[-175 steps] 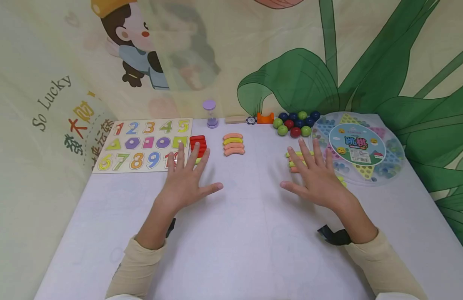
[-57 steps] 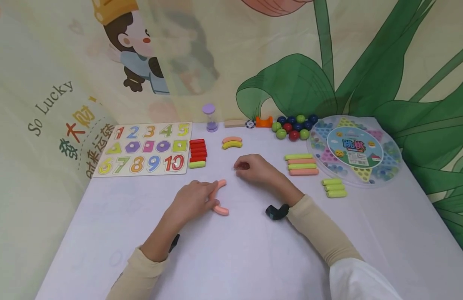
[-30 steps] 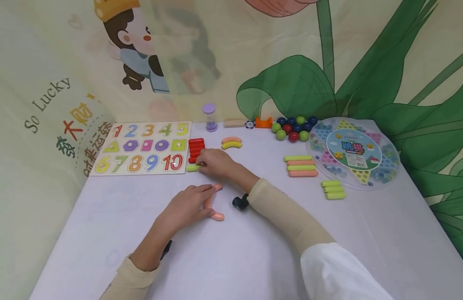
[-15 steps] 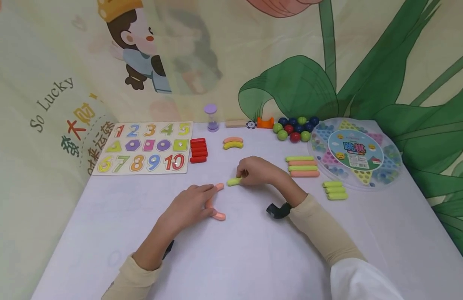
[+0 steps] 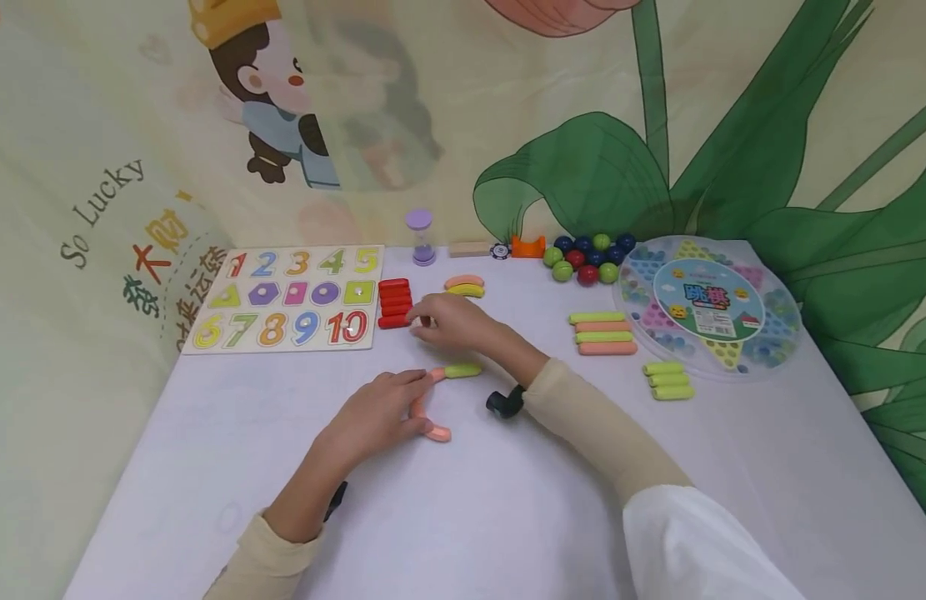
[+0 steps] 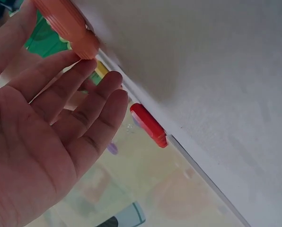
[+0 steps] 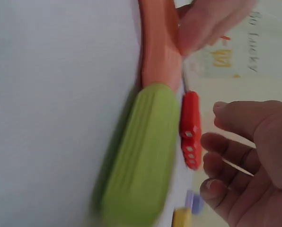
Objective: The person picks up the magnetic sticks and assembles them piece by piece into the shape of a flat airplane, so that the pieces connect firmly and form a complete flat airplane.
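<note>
My left hand [image 5: 372,417] rests its fingers and thumb on curved pink sticks [image 5: 437,433], which form a C open to the right. Its fingers look fairly straight in the left wrist view, beside a grooved pink stick [image 6: 60,19]. A short lime-green stick [image 5: 463,370] lies end to end with the upper pink end; the right wrist view shows this green piece [image 7: 143,156] touching the pink one [image 7: 161,52]. My right hand [image 5: 458,321] reaches to the short red sticks [image 5: 394,286], its thumb and fingers apart with nothing visible between them.
A number puzzle board [image 5: 282,298] lies left of the red sticks. Behind are an hourglass [image 5: 421,237], a yellow curved stick [image 5: 465,291] and several balls [image 5: 587,274]. Long sticks [image 5: 603,337], short green sticks [image 5: 668,380] and a round game box [image 5: 778,312] lie right.
Pink curved sticks left the back group for the left hand's place. My right hand carried the short green stick from below the red ones to the pink end, released it, and moved back left.
</note>
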A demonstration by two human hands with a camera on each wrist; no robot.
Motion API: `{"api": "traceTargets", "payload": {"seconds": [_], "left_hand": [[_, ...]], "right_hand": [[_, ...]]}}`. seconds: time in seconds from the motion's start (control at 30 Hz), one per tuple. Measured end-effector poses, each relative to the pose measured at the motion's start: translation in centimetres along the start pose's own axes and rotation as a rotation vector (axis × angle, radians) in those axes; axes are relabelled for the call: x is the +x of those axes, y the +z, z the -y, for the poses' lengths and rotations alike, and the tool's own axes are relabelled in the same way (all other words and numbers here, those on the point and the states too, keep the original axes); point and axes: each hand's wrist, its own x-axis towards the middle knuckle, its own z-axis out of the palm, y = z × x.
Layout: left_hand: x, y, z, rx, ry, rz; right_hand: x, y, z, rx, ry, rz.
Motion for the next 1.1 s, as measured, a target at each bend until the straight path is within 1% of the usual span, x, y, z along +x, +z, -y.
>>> {"api": "traceTargets", "payload": {"seconds": [0.07, 0.13, 0.2, 0.27, 0.33, 0.4, 0.47, 0.53, 0.57, 0.63, 0.7, 0.73, 0.8, 0.87, 0.97, 1.0, 1.03, 1.1], "left_hand": [[-0.2, -0.1, 0.0, -0.015, -0.007, 0.008], [-0.2, 0.0, 0.0, -0.024, -0.003, 0.013], [-0.2, 0.1, 0.0, -0.024, 0.005, 0.018], [-0.2, 0.1, 0.0, -0.016, 0.007, 0.016], [-0.3, 0.1, -0.1, -0.006, 0.009, 0.010], [-0.3, 0.1, -0.1, 0.006, 0.005, 0.004], [-0.3, 0.0, -0.1, 0.012, 0.010, -0.004], [-0.2, 0.0, -0.2, 0.016, 0.006, -0.004], [-0.2, 0.0, -0.2, 0.019, 0.001, -0.003], [-0.1, 0.0, -0.1, 0.019, -0.006, 0.000], [-0.1, 0.0, -0.1, 0.018, -0.012, 0.005], [0.0, 0.1, -0.1, 0.017, -0.010, 0.003], [0.0, 0.1, -0.1, 0.013, -0.003, -0.001], [0.0, 0.0, -0.1, 0.007, 0.001, -0.008], [-0.1, -0.1, -0.1, -0.008, -0.002, -0.015], [-0.2, -0.2, -0.1, -0.017, -0.005, -0.013], [-0.2, -0.2, -0.1, -0.017, -0.011, -0.010], [-0.3, -0.3, -0.2, -0.027, -0.012, -0.003]], "right_hand": [[1.6, 0.5, 0.9, -0.083, -0.004, 0.041], [2.5, 1.0, 1.5, -0.177, -0.017, 0.061], [2.7, 1.4, 2.0, -0.259, -0.027, 0.065], [2.2, 1.5, 2.2, -0.317, -0.032, 0.051], [1.0, 1.0, 2.1, -0.335, 0.013, 0.061], [-0.7, -0.1, 1.4, -0.352, 0.103, 0.110], [-3.0, -1.6, 0.4, -0.344, 0.214, 0.187], [-5.6, -3.1, -0.7, -0.307, 0.294, 0.270], [-6.9, -3.7, -1.2, -0.278, 0.320, 0.306], [-9.3, -4.3, -1.6, -0.204, 0.333, 0.360], [-11.2, -4.0, -1.5, -0.142, 0.309, 0.386], [-11.8, -3.7, -1.2, -0.121, 0.289, 0.391], [-12.7, -2.6, -0.2, -0.091, 0.223, 0.381], [-12.9, -1.4, 0.9, -0.070, 0.128, 0.363], [-12.5, 0.1, 2.4, -0.045, -0.029, 0.338], [-12.4, 0.5, 2.8, -0.042, -0.067, 0.334], [-12.2, 0.8, 3.1, -0.039, -0.093, 0.332], [-12.1, 1.1, 3.5, -0.039, -0.103, 0.330]]}}
